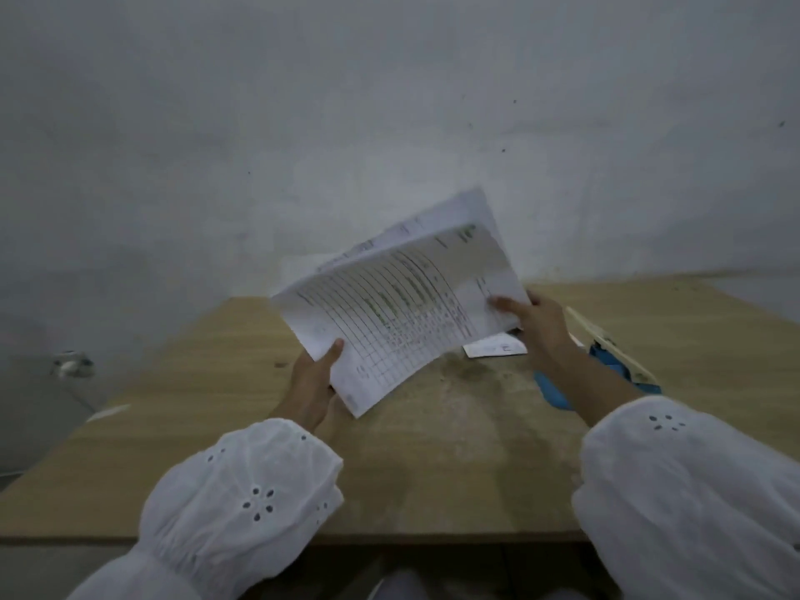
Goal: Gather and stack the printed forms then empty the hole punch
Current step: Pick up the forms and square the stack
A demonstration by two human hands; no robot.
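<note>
A bundle of printed forms (398, 305) with ruled tables is lifted above the wooden table (433, 448), tilted and fanned so that several sheets show behind the top one. My left hand (314, 385) grips the bundle's near left corner, thumb on top. My right hand (537, 324) holds its right edge, thumb pressed on the top sheet. One small white slip (495, 348) lies flat on the table under the bundle. A blue object (606, 365) sits behind my right forearm, mostly hidden; I cannot tell whether it is the hole punch.
A pale flat board or ruler (606, 339) lies across the blue object at the right. A grey plastered wall (389, 123) rises right behind the table. The table's near edge (303, 536) runs just beyond my white sleeves. A wall socket (71, 363) is at the far left.
</note>
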